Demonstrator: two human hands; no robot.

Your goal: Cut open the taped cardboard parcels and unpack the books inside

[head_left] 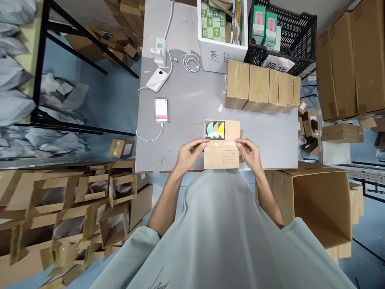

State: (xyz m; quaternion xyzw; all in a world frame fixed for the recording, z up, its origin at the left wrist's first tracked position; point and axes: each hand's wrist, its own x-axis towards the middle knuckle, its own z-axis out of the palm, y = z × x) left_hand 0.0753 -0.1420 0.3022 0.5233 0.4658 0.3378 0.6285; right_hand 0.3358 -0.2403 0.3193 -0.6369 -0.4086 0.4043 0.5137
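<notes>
Two hands share one book (221, 154), cover up, at the table's (180, 108) near edge: the left hand (189, 154) pinches its left side, the right hand (249, 152) its right. The book looks shut, so I'd judge the handling only partly done: it's in the grip, but neither opened nor let go. Beyond the grip and to its right, four small boxes (237, 86) already carry tape

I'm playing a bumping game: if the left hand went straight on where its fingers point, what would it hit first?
The left hand would meet the tan Chinese paperback it pinches; whether pushing or sliding across it, I can't tell.
</notes>
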